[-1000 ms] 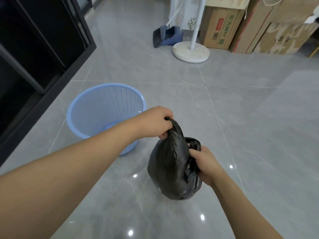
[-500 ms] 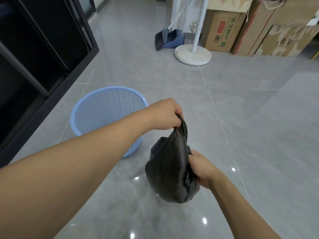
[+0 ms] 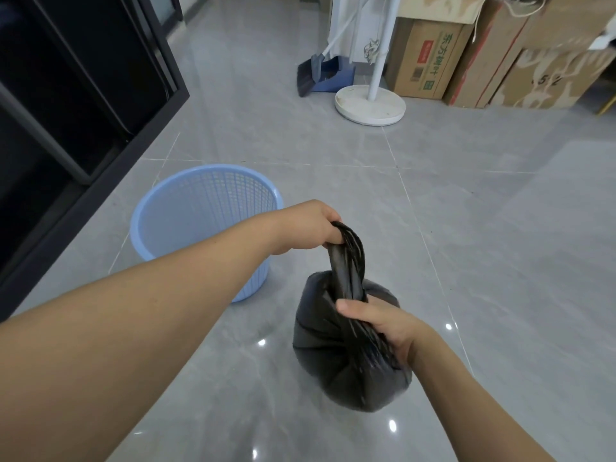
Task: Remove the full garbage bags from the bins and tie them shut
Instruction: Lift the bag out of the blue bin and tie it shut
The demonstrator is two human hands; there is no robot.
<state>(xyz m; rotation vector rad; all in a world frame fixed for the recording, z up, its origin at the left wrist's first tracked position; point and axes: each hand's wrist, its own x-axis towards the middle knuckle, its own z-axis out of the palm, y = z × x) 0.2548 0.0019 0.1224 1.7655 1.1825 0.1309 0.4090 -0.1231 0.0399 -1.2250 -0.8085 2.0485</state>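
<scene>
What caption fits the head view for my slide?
Left hand pulls the black garbage bag's twisted neck up; right hand grips it lower, beside the blue bin.

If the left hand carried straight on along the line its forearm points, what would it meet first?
Probably nothing close: the left hand, gripping the top of the black garbage bag, points up and right across bare grey floor. The cardboard boxes stand far along that line; depth is unclear.

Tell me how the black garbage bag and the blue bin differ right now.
The black garbage bag is soft, opaque plastic, while the blue bin is rigid, see-through mesh. The bag's neck is gathered shut; the bin's mouth gapes open with no liner in view. The left hand and right hand grip the bag's neck; nothing grips the bin, which stands upright on the floor. Whether the bag touches the floor is unclear.
</scene>
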